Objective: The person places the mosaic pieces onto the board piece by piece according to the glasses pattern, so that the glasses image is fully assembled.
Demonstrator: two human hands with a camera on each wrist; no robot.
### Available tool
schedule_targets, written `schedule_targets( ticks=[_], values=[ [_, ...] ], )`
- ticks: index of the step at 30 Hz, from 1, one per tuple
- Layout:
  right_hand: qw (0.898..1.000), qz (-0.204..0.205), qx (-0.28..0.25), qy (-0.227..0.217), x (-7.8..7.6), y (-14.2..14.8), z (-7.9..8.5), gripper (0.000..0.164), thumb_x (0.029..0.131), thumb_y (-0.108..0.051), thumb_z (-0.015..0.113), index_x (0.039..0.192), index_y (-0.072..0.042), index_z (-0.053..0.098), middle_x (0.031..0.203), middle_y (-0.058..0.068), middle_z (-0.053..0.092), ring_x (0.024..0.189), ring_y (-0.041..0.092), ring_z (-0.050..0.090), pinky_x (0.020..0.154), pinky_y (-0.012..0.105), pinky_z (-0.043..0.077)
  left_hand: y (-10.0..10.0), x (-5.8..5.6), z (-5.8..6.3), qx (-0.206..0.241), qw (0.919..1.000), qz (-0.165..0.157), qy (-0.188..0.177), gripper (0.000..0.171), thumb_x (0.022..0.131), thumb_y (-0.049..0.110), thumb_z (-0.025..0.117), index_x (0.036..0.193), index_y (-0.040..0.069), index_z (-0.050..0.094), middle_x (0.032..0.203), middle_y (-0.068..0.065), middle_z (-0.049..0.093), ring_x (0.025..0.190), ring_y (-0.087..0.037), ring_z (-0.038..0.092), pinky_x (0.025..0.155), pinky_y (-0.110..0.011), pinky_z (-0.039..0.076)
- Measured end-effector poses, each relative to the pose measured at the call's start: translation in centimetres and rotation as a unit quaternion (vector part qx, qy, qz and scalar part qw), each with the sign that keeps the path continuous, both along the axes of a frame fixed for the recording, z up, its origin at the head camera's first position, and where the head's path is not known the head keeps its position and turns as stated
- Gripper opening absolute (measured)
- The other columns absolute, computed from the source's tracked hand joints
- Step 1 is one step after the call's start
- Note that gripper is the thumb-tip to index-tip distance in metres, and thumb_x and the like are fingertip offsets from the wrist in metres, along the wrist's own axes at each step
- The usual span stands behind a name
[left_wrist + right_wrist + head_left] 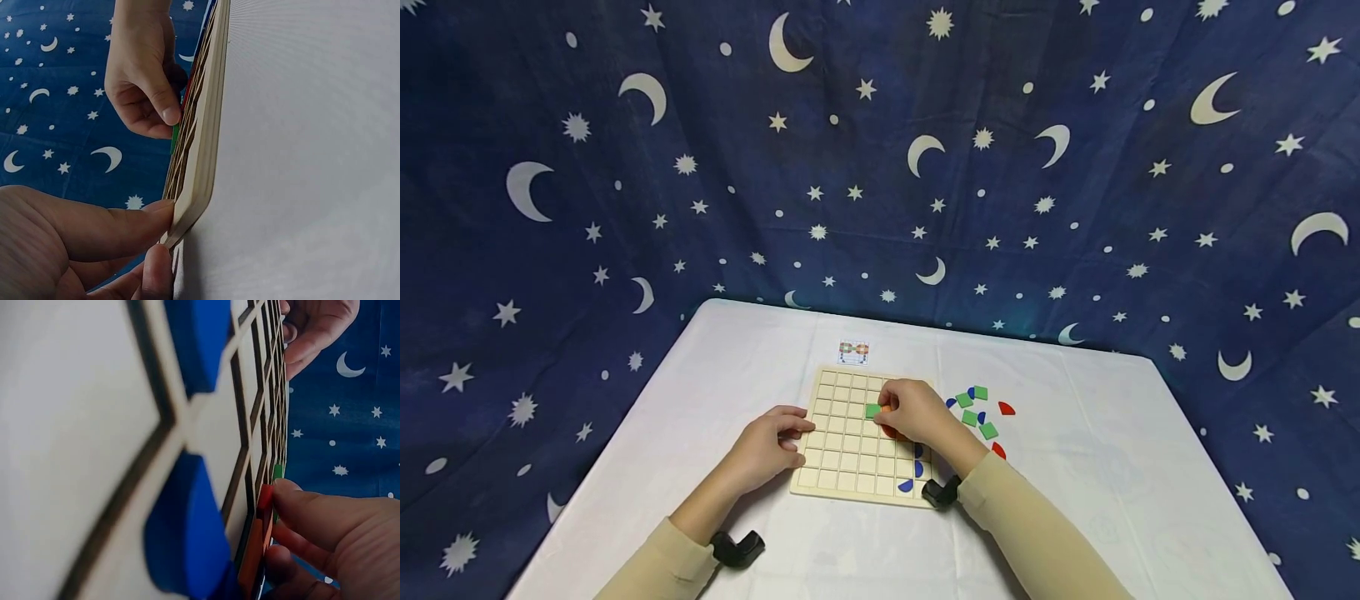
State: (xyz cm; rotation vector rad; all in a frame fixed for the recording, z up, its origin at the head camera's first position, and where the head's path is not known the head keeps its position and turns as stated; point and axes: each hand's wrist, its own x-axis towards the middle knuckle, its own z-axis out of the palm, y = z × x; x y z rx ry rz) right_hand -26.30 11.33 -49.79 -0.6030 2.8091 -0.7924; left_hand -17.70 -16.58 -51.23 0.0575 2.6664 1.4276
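Note:
My left hand (763, 446) grips the left edge of a pale wooden grid board (831, 437), thumb on top and fingers at the rim, clear in the left wrist view. Over the board's upper right part, my right hand (913, 410) has its thumb and curled fingers close together, with an orange piece (886, 408) between them. A green square (872, 411) sits beside the thumb tip. Just below, a red piece (889, 432) is partly hidden by the hand. Blue pieces (918, 469) lie along the board's lower right; one blue piece (187, 531) looms large in the right wrist view.
Right of the board, loose green squares (988, 430), blue half-round pieces (981, 417) and red pieces (1006, 408) lie on the white-covered table (1075, 467). A small pattern card (853, 353) lies behind the board. A starry dark blue cloth (880, 167) hangs behind.

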Motion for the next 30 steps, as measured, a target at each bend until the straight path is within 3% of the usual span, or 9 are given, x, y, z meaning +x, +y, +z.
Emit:
schedule_targets(
  ticks=[18, 26, 30],
  values=[
    [1.000, -0.009, -0.016, -0.003, 0.1, -0.3, 0.0, 0.010, 0.094, -0.023, 0.084, 0.102, -0.020, 0.079, 0.079, -0.005, 0.062, 0.074, 0.013, 0.056, 0.069, 0.030, 0.047, 0.0, -0.1, -0.2, -0.003, 1.0000, -0.002, 0.004, 0.048, 0.076, -0.009, 0.086, 0.119, 0.010, 0.081, 0.147, -0.002, 0.064, 0.104, -0.014, 0.064, 0.077, -0.019, 0.056],
    [0.998, -0.017, -0.060, -0.025, 0.4, 1.0, 0.4, 0.008, 0.095, -0.020, 0.082, 0.103, -0.020, 0.079, 0.079, -0.005, 0.063, 0.076, 0.014, 0.058, 0.071, 0.032, 0.050, 0.0, 0.0, -0.1, -0.001, 1.0000, -0.003, 0.003, 0.047, 0.075, -0.009, 0.086, 0.118, 0.010, 0.081, 0.147, -0.002, 0.065, 0.103, -0.014, 0.064, 0.077, -0.019, 0.055],
    [0.997, -0.040, -0.064, -0.031, 0.7, 1.9, 0.6, 0.008, 0.094, -0.018, 0.083, 0.101, -0.020, 0.079, 0.080, -0.003, 0.062, 0.078, 0.016, 0.058, 0.072, 0.033, 0.049, 0.0, 0.0, 0.0, 0.000, 1.0000, -0.005, 0.006, 0.047, 0.075, -0.009, 0.086, 0.118, 0.010, 0.081, 0.147, -0.002, 0.065, 0.103, -0.013, 0.064, 0.077, -0.019, 0.055]
  ],
)
